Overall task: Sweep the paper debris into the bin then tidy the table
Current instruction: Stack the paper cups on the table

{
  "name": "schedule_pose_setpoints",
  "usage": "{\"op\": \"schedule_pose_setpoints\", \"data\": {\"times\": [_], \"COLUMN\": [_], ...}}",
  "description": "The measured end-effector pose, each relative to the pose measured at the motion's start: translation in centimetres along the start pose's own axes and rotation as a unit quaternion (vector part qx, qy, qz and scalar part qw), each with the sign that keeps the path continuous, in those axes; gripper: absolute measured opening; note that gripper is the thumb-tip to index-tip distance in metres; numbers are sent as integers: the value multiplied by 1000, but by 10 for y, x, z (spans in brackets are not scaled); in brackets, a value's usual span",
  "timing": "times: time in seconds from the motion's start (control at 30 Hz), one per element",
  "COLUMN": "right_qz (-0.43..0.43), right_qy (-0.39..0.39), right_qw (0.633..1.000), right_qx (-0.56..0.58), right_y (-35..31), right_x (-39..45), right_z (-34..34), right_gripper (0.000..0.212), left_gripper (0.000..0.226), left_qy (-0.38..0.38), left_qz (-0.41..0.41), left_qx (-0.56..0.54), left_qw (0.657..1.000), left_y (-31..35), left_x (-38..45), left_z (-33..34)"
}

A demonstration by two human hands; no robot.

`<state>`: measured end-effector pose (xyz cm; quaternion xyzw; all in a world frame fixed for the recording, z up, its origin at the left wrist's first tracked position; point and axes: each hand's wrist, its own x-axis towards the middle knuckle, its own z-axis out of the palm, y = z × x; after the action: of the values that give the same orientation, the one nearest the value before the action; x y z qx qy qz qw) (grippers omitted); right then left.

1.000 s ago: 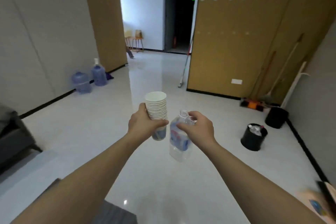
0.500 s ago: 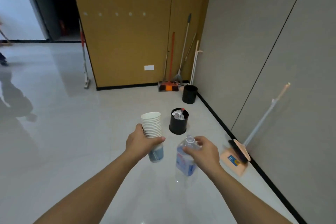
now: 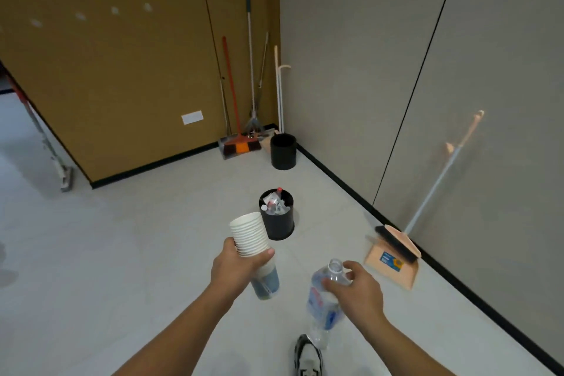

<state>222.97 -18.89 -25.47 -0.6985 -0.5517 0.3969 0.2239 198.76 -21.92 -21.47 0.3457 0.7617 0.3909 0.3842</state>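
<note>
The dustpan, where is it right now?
In the head view, the peach dustpan lies on the floor at right, against the grey wall, right of the full black bin.

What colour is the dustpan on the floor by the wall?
The dustpan is peach-orange with a blue sticker, seen clearly in the head view.

Clear plastic bottle (image 3: 324, 299), glossy floor (image 3: 128, 253)

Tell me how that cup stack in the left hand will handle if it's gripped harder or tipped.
The cup stack looks like thin paper, so it is probably light and would dent under a hard squeeze. The left hand holds it low, with many rims above the grip, so the upper cups might slide off if tipped far. It is already tilted, so keeping it near upright seems safer.
</note>
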Motion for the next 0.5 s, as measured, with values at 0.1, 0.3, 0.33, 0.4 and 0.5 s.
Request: {"op": "schedule_pose_setpoints", "data": {"times": [0.1,0.3,0.33,0.4,0.5], "right_qz": [2,21,21,22,30], "right_qy": [-11,-71,-76,-77,-80], "right_qw": [1000,997,997,997,996], "right_qx": [13,3,-4,-14,-24], "right_y": [-21,-65,-72,-87,-104], "right_x": [70,199,219,256,304], "right_z": [29,70,74,81,92], "right_gripper": [64,58,57,52,46], "left_gripper": [75,72,72,74,77], "left_qy": [9,32,35,31,21], "left_qz": [-15,-73,-79,-91,-104], "left_qx": [11,23,20,15,16], "left_qw": [1000,997,996,995,994], "left_y": [8,34,39,47,53], "left_x": [69,198,219,257,314], "left_z": [4,10,12,14,20]}}
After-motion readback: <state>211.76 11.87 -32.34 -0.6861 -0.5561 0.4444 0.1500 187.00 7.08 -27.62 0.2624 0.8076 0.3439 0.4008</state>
